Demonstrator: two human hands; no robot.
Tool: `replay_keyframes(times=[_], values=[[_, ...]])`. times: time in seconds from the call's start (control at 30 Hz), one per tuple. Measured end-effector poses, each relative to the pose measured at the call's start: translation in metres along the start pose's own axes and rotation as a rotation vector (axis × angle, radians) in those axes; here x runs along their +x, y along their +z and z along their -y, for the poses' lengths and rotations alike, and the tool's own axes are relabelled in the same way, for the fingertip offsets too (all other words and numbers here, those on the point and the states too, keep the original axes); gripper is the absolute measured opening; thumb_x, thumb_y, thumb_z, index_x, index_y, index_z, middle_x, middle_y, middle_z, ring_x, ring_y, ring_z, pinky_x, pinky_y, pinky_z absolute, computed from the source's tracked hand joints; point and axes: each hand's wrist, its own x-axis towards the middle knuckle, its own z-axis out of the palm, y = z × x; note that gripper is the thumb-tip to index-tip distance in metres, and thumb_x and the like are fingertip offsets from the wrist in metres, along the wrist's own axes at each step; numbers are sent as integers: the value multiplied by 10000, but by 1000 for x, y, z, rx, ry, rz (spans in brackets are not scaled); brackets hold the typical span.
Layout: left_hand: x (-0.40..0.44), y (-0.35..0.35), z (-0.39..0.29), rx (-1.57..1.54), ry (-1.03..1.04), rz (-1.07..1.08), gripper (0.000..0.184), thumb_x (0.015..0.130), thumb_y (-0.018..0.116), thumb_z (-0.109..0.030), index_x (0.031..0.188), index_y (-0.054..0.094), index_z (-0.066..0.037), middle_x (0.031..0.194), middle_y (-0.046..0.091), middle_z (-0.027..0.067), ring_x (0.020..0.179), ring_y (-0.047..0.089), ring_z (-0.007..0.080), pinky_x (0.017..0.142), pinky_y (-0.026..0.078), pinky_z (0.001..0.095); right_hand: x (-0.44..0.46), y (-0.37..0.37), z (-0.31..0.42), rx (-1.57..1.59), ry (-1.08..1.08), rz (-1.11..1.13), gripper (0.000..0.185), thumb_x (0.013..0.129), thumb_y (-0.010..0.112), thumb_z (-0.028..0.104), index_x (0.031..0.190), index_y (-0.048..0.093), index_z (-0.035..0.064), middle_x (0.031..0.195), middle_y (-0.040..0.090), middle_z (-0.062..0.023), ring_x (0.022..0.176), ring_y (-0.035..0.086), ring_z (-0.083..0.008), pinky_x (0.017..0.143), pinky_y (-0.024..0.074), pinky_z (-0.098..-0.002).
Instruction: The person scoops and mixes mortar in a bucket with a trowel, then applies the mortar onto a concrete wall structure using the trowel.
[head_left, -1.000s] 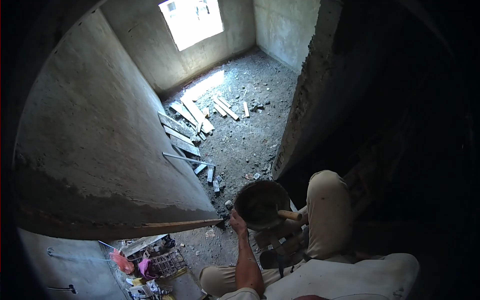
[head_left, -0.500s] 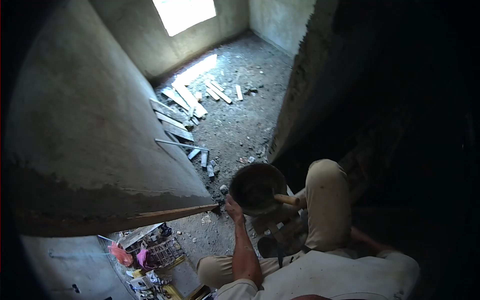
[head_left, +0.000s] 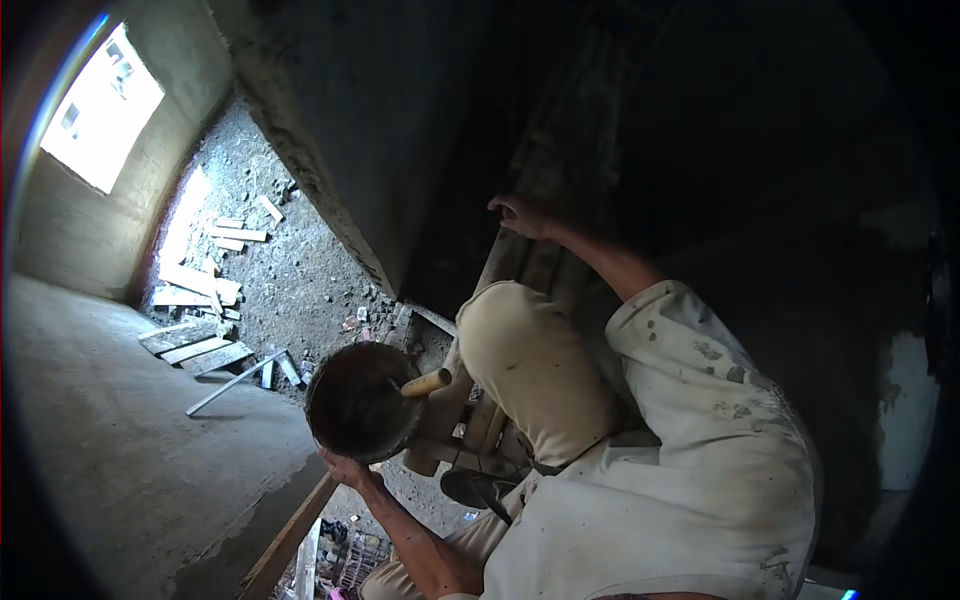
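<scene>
L hand clasped bowl at rim, best kept level w/ wooden handle jutting out; R hand was half-curled well apart from bowl, contents unclear.

Your left hand touches the edge of a round, dark bucket. A wooden handle pokes out over its rim. Your right hand reaches above long boards in the dark, fingers bent. Past the bucket, wood scraps lie on the stony floor, below a bright window.
</scene>
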Motion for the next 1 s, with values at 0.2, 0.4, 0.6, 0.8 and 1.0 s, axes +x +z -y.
replay_keyframes(times=[0.2, 0.4, 0.6, 0.8, 1.0], values=[[7, -6, 7, -24, -92, -122, 607, 997, 331, -448, 1307, 423, 65, 1255, 530, 203, 1046, 568, 285, 914, 480, 382, -2, -72, -180, -464, 284, -512, 292, 844, 571, 257, 1092, 636, 117, 1062, 637, -137, 1035, 597, -333, 849, 480, -427], [-19, 20, -26, 95, -87, -150, 646, 989, 306, -492, 1281, 448, 67, 1215, 551, 216, 1029, 581, 300, 925, 483, 402, -18, -149, -313, -453, 543, -374, 323, 828, 581, 271, 1116, 630, 132, 1054, 645, -121, 982, 622, -333, 865, 489, -443], [36, -66, 28, 359, -117, -178, 672, 982, 285, -526, 1286, 452, 50, 1251, 533, 199, 1050, 575, 314, 954, 471, 402, 2, -104, -383, 73, 699, -616, 338, 867, 560, 212, 1187, 589, 107, 1080, 598, -109, 917, 613, -254, 704, 528, -371], [-23, 4, -15, 16, -251, -182, 670, 966, 322, -553, 1303, 454, 11, 1268, 533, 127, 1088, 560, 285, 953, 479, 410, 15, -80, -410, 286, 648, -730, 373, 887, 542, 139, 1255, 548, 81, 1077, 574, -88, 868, 603, -203, 611, 555, -332], [-34, 17, -23, 66, -253, -185, 734, 955, 276, -596, 1364, 381, 4, 1331, 491, 141, 1150, 529, 301, 999, 441, 411, 33, -90, -404, 765, 728, -572, 373, 908, 442, 17, 1268, 540, 43, 1184, 570, -170, 938, 626, -244, 695, 593, -374]])
